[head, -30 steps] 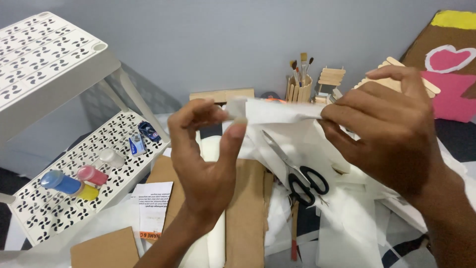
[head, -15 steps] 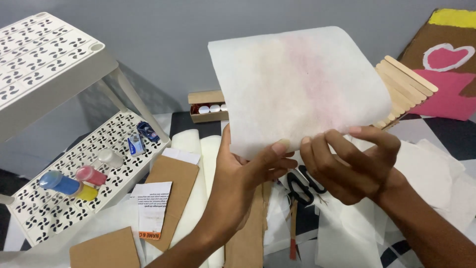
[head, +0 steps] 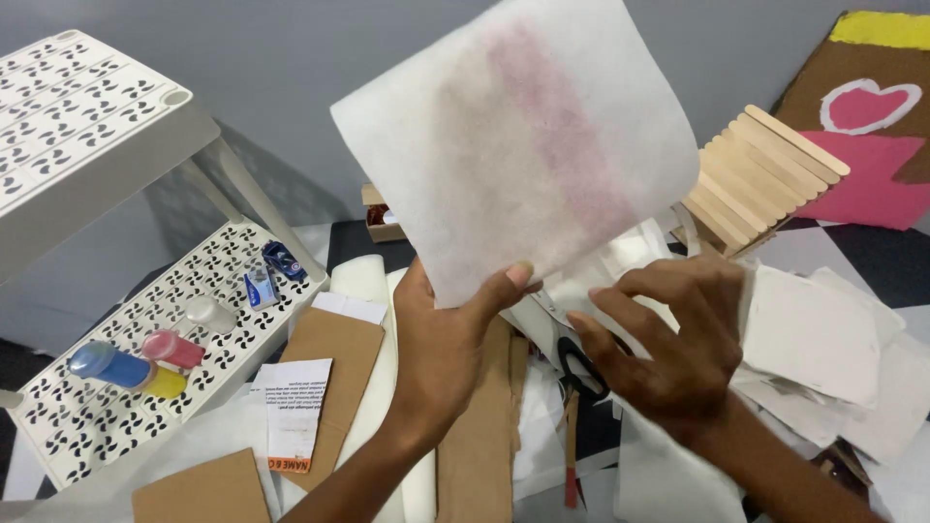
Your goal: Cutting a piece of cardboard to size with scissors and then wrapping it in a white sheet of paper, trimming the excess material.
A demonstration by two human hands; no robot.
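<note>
White fibrous sheet (head: 528,145), thin and soft-looking, with a faint pink band running through it. It is being held up off the surface, upper centre of view, tilted so its top leans to the right. Long axis running roughly from the lower-left corner up toward the upper right.

Left hand (head: 450,339) is gripping the sheet at its lower edge, thumb pressing the front face, fingers hidden behind. The sheet is rising straight up and away from this hand; this is the hand carrying it.

Right hand (head: 668,344) is sitting lower and to the right, palm down, fingers spread and slightly curled, holding nothing that can be seen. Fingertips are hovering over or touching the black-handled scissors (head: 581,373) lying on the surface; actual contact cannot be told. The sheet's lower right corner is hanging just above this hand, apart from it.

Around: loose white sheets (head: 814,334) piling up to the right; brown cardboard strips (head: 334,373) lying under and left of the left forearm; a panel of flat wooden sticks (head: 760,169) propped behind; a painted board with a heart (head: 867,126) at far right. To the left, a white perforated rack (head: 116,407) is carrying small paint bottles (head: 126,363).
</note>
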